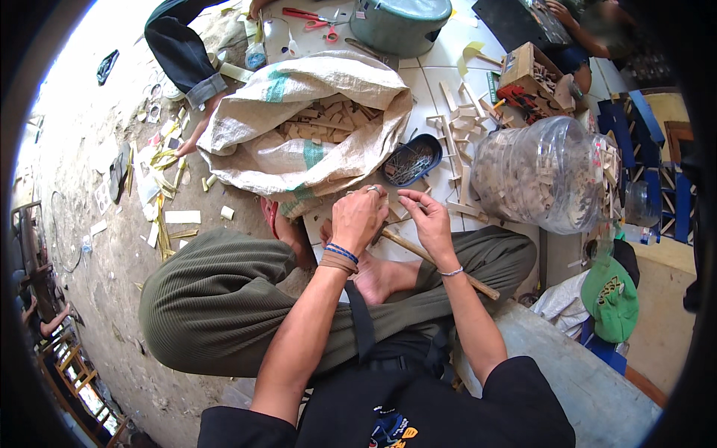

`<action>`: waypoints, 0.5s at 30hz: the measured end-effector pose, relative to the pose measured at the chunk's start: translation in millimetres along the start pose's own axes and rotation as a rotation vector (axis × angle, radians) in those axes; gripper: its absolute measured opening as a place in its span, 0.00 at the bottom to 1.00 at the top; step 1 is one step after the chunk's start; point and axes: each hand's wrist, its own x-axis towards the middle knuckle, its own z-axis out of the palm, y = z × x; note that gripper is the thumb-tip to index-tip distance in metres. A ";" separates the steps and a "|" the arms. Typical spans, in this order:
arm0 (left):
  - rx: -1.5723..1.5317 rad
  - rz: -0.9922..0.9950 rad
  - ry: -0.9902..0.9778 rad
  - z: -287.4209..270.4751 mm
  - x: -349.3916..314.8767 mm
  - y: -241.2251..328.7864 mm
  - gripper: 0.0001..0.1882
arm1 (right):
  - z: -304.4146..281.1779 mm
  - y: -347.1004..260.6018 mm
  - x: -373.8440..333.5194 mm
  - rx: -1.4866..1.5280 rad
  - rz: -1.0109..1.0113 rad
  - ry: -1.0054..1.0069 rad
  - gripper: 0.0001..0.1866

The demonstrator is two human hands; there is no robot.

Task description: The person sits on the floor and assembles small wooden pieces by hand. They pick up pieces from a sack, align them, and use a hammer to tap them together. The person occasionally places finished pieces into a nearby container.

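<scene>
- My left hand (361, 217) is in front of me with its fingers curled in; I cannot tell what, if anything, sits inside the curl.
- My right hand (428, 218) is just beside it, thumb and forefinger tips brought together in a pinch; whatever lies between them is too small for me to make out.
- A hammer (409, 247) has its head end by my left hand, and its wooden handle slants under my right wrist toward my right knee.
- Just beyond my right hand is a dark blue tray (387, 170) with a heap of nails (414, 163) in it.
- Beyond and to the right of my right hand, small wooden frames (459, 123) lie in a loose cluster on pale tiles.
- Further right of that hand, a big clear plastic jug (534, 175) lies on its side, holding many small wooden bits.
- Beyond the jug from my right hand, a cardboard box (517, 66) holds more pieces.
- Beyond my left hand, a wide-mouthed whitish sack (261, 160) with green stripes gapes open, wood offcuts (321, 127) piled inside.
- To the left beyond the sack, another person's leg (179, 52) in dark trousers reaches in.
- My bare foot (381, 278) is just below my two hands.
- Well to the right of my right hand is a green cap (609, 299).
</scene>
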 end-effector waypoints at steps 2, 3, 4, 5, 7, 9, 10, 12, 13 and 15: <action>0.017 -0.002 -0.011 0.4 0.1 -0.6 0.13 | 4.5 0.0 -3.1 -0.092 -0.152 0.005 0.11; 0.021 0.000 -0.005 0.7 0.6 -1.0 0.13 | 7.2 -0.4 -3.5 -0.112 -0.184 0.016 0.11; 0.025 -0.004 -0.010 1.3 0.7 -1.4 0.13 | 9.6 -0.7 -4.4 -0.137 -0.213 0.031 0.11; 0.027 -0.008 -0.016 1.9 0.8 -1.5 0.13 | 11.8 -1.1 -4.8 -0.133 -0.227 0.043 0.11; 0.021 0.003 -0.011 2.4 0.7 -2.0 0.13 | 15.4 -2.3 -4.8 -0.134 -0.254 0.070 0.11; 0.015 0.016 -0.003 2.5 0.6 -2.0 0.13 | 16.2 -4.0 -3.9 -0.150 -0.206 0.084 0.11; 0.014 0.023 0.003 2.4 0.3 -1.9 0.13 | 16.0 -4.8 -3.5 -0.145 -0.207 0.090 0.11; 0.012 0.028 0.004 1.9 -0.1 -1.7 0.14 | 16.7 -6.2 -2.0 -0.167 -0.168 0.104 0.11; 0.011 0.026 0.000 1.8 -0.1 -1.5 0.14 | 16.3 -6.9 -2.0 -0.174 -0.145 0.112 0.11; 0.011 0.027 -0.002 1.7 0.2 -1.3 0.14 | 15.1 -8.7 -2.7 -0.210 -0.200 0.085 0.10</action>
